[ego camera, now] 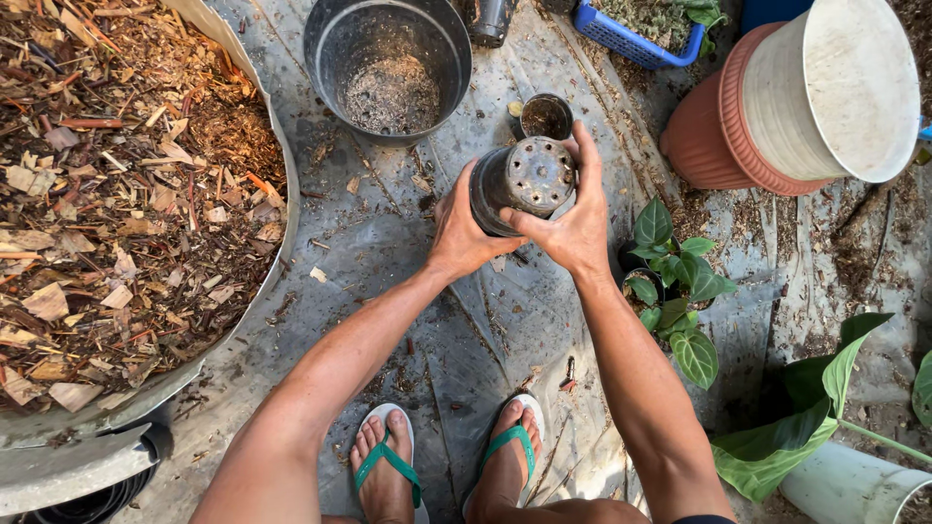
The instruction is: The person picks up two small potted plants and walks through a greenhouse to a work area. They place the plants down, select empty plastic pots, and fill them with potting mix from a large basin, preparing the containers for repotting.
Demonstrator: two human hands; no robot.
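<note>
A small black plastic pot (532, 178) is held tipped toward me, so its perforated bottom faces the camera. My left hand (464, 231) grips its left side. My right hand (571, 225) wraps the right side and rim, thumb across the front. Just behind the pot, a second small dark pot (545, 115) stands upright on the grey plastic sheet (388, 262). Beyond that is a large black bucket (388, 68) with a thin layer of gritty mix at its bottom. My feet in green-strapped sandals (388, 466) stand below.
A big metal tub of wood chips and bark (116, 194) fills the left. A small leafy potted plant (670, 281) sits right of my hands. Terracotta and white pots (796, 107) lie stacked at upper right, next to a blue basket (631, 34). Large green leaves (806, 417) lie at lower right.
</note>
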